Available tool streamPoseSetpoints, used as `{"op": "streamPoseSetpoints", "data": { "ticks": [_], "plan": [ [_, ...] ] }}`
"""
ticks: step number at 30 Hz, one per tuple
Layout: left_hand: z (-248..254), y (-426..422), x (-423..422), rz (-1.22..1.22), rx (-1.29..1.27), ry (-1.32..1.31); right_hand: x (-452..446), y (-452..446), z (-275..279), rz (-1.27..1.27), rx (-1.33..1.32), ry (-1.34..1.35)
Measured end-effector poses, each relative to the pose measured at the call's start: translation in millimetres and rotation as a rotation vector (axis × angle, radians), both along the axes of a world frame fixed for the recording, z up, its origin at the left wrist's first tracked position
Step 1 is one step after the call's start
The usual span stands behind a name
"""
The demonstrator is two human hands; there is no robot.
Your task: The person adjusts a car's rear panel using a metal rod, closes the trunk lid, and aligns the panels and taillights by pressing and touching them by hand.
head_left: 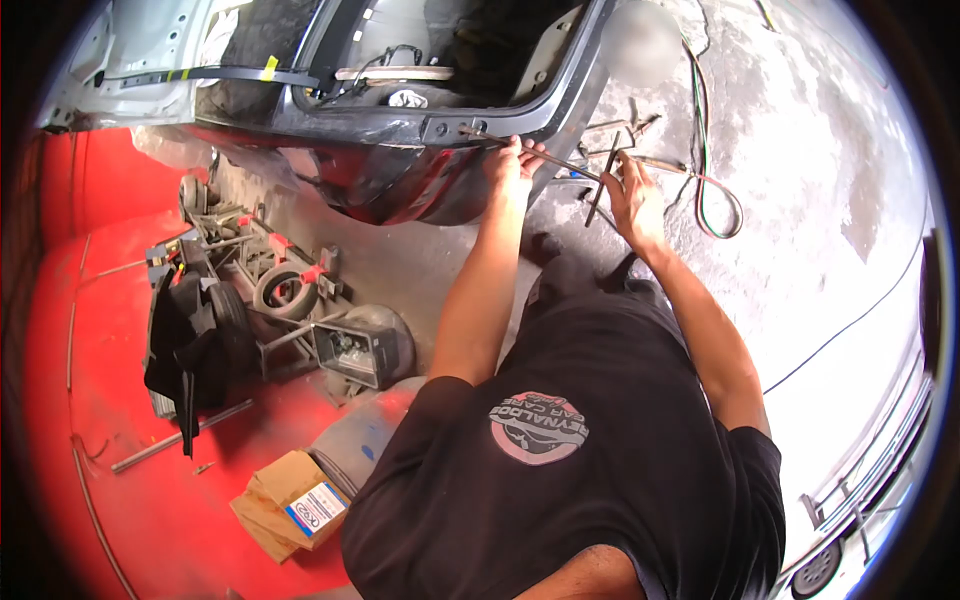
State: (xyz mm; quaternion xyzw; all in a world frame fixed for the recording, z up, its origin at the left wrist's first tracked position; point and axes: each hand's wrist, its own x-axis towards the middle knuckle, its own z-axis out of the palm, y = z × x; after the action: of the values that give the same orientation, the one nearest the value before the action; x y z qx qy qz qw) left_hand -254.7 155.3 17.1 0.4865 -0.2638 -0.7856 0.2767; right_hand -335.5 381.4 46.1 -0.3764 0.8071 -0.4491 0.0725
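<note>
Head view: left hand (pixel 511 165) is holding a rod (pixel 562 164) near the edge of the car (pixel 385 165), right hand (pixel 637 203) gripping its handle (pixel 597 203); steady alignment is helping.

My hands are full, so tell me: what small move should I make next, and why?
Perhaps steady the rod with your left hand and check its tip before turning the crossbar. The tip meets the car, but whether it's seated is too small to tell; your right hand is at the crossbar.
</note>
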Motion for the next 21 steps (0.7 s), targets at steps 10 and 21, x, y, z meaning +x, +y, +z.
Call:
{"op": "streamPoseSetpoints", "data": {
  "ticks": [10, 21],
  "plan": [
    [2, 4, 8, 0.007, -0.018, 0.078, -7, -45, -12, 0.413, 0.374, 0.619],
    [7, -81, 198, 0.852, -0.079, -0.220, -14, -45, -19, 0.466, 0.354, 0.616]
  ]
}}
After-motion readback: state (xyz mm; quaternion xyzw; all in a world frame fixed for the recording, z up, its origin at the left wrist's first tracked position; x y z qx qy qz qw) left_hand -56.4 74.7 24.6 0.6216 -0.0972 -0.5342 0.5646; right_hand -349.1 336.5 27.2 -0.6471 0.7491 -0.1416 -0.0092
